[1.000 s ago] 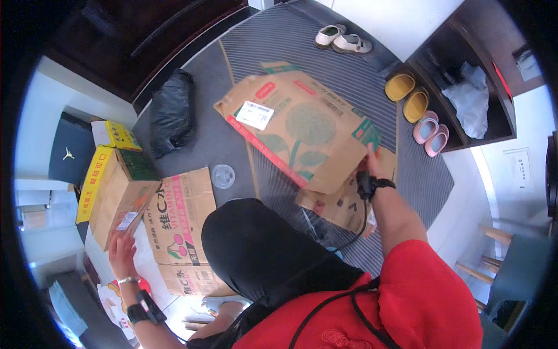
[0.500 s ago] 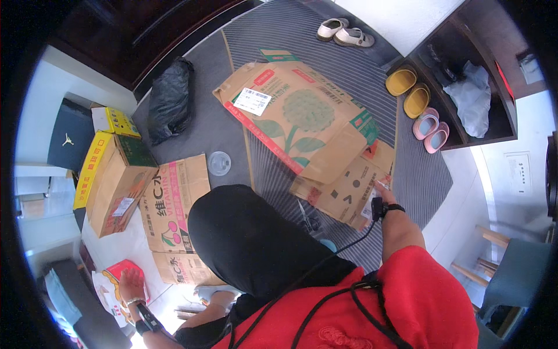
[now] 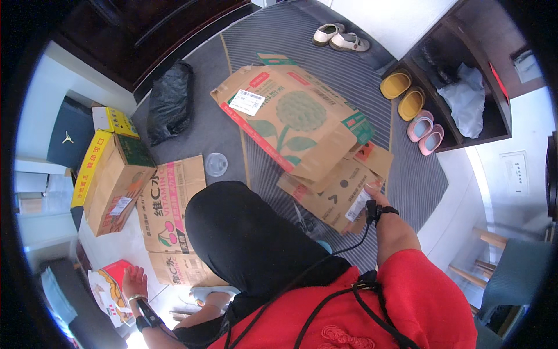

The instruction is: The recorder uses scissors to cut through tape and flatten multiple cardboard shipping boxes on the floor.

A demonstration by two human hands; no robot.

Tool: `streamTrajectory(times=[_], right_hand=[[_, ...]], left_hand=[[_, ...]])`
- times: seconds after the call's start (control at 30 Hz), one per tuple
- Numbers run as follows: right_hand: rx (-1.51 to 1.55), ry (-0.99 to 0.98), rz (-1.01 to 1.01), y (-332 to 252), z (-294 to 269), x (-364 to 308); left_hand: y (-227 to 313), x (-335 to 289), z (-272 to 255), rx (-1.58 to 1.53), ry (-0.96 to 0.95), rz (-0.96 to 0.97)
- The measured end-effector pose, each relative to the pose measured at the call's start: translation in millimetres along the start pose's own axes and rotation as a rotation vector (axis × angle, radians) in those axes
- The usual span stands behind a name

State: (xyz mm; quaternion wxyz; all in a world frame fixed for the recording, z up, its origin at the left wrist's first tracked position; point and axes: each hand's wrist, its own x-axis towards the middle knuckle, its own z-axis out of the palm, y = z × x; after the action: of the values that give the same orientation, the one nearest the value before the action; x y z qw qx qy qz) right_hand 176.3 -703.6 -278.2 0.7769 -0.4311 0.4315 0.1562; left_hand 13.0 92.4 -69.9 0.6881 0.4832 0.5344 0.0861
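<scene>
1. On my feed the right hand (image 3: pixel 379 202) is at the right edge of the small box (image 3: pixel 330 200), beside its white label (image 3: pixel 357 207). The fingers are bent there; I cannot tell whether they grip the cardboard or only rest on it.
2. I see the left hand (image 3: pixel 135 282) loosely open, fingers slightly bent, with nothing visible in its hold. It is at the edge of the red-and-white bag (image 3: pixel 108 294) (I cannot tell if they touch), well to the left and near side of the big box.
3. The big box (image 3: pixel 290 125), my landmark, lies on the striped mat (image 3: pixel 267 43), flower print up. The small box sits at its near right end, partly covered by it.
4. Nearer me than the big box is the black-clad knee (image 3: pixel 244 224). To the big box's left and near side I have the cherry box (image 3: pixel 174 192), lying flat, and the clear lid (image 3: pixel 216 164).
5. Farther left of the big box stands the tall box (image 3: pixel 110 195); the black bag (image 3: pixel 170 104) lies between the two.
6. Beyond the big box, toward its right, are the white shoes (image 3: pixel 349 42). Right of it I find the yellow slippers (image 3: pixel 396 85), the pink shoes (image 3: pixel 430 141) and the rack (image 3: pixel 488 141).
</scene>
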Motion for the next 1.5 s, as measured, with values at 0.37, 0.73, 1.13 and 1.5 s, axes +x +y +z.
streamTrajectory(times=[0.37, 0.73, 1.13, 1.5], right_hand=[[-0.637, 0.140, -0.482, -44, 26, -15], [-1.673, 0.606, -0.828, -198, -55, -100], [0.233, -0.337, -0.785, -236, 99, -67], [-0.427, -0.380, -0.297, -31, 178, 137]], left_hand=[[-21, 17, 8, -0.036, -0.002, -0.023], [-29, 36, 2, -0.104, 0.001, -0.039], [-59, 25, -11, -0.095, 0.011, -0.080], [-73, -39, -31, -0.146, 0.250, -0.116]])
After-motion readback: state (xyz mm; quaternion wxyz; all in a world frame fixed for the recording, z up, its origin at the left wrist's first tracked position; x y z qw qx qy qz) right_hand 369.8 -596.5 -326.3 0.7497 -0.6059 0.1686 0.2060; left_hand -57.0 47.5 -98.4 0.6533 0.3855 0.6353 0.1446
